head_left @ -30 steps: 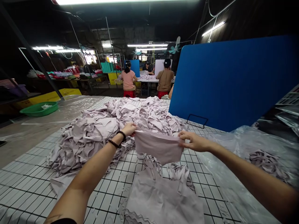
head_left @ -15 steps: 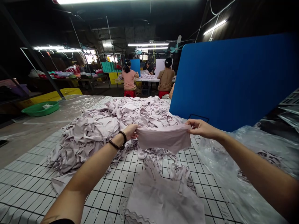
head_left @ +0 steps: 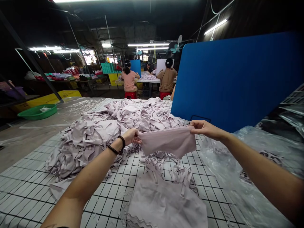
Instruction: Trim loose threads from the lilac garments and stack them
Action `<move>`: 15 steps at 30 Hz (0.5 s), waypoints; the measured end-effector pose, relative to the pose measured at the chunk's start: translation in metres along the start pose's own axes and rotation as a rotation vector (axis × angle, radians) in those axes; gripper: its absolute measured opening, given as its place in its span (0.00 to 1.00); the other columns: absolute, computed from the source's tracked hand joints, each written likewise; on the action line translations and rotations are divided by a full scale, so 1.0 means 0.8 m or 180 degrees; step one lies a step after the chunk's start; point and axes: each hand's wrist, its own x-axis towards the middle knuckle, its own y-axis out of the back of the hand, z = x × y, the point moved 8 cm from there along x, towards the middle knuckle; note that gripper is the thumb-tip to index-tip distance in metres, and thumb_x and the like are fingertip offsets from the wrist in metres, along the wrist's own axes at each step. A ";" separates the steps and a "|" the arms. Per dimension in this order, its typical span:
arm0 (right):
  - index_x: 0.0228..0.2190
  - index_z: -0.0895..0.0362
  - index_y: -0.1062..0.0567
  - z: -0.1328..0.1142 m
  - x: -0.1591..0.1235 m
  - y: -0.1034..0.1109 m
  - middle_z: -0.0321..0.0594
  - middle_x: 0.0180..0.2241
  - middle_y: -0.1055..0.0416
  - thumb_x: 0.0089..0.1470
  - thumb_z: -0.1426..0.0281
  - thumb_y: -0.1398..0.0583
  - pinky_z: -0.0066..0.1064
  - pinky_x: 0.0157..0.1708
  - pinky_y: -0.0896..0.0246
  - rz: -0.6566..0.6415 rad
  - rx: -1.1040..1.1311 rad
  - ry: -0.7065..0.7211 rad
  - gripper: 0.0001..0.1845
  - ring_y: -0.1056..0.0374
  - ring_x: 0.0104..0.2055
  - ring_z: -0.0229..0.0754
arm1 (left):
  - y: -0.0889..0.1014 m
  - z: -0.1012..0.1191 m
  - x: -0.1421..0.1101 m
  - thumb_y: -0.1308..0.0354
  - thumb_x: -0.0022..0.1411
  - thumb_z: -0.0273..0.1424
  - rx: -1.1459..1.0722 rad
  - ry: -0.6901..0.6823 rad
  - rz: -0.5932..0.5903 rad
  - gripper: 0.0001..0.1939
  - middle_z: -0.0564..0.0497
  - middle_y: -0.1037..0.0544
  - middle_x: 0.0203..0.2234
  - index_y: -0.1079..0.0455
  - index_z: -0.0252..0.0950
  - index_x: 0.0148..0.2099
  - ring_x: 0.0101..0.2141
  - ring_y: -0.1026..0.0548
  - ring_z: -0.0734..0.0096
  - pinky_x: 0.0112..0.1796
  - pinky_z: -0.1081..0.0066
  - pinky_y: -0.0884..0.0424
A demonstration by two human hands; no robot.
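Between my two hands a pale mauve camisole (head_left: 168, 142) hangs stretched out above the table. My left hand (head_left: 131, 136), with dark bead bracelets at the wrist, pinches its left corner. The right corner is gripped between thumb and fingers of my right hand (head_left: 201, 128). Below it, near the table's front edge, lies a flat stack of camisoles (head_left: 166, 199) with straps pointing away from me. A large crumpled heap of the same garments (head_left: 95, 136) spreads behind and left of my left hand.
The table has a white cover with black grid lines (head_left: 104, 202). On the right lies a clear plastic bag (head_left: 220, 164) with garments in it, before a tall blue board (head_left: 232, 79). A green basin (head_left: 38, 111) stands at left. Several people sit at a table farther back.
Over the last second my right hand rose and moved outward, pulling the camisole wider and higher. Since half a second ago its top edge has gone from gathered to smoother.
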 end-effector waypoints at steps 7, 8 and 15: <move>0.30 0.57 0.34 0.023 0.011 0.018 0.34 0.24 0.33 0.38 0.55 0.33 0.27 0.28 0.46 0.0201 0.0134 -0.0144 0.23 0.39 0.26 0.35 | -0.016 0.040 -0.015 0.31 0.41 0.33 0.1127 -0.0926 -0.0337 0.17 0.51 0.25 0.24 0.31 0.31 0.32 0.26 0.26 0.72 0.28 0.76 0.30; 0.32 0.57 0.34 0.023 0.011 0.022 0.33 0.24 0.33 0.38 0.56 0.33 0.27 0.28 0.46 0.0214 0.0146 -0.0152 0.24 0.39 0.26 0.35 | -0.016 0.053 -0.014 0.31 0.40 0.33 0.1487 -0.1161 -0.0241 0.16 0.52 0.25 0.23 0.31 0.31 0.31 0.25 0.27 0.73 0.27 0.76 0.31; 0.37 0.59 0.31 0.007 -0.003 0.061 0.33 0.21 0.34 0.41 0.67 0.34 0.25 0.23 0.48 0.0480 -0.0269 -0.0370 0.20 0.41 0.22 0.32 | -0.032 0.173 -0.012 0.34 0.46 0.38 0.1879 -0.1803 -0.0018 0.15 0.52 0.25 0.20 0.29 0.31 0.30 0.24 0.26 0.72 0.27 0.74 0.28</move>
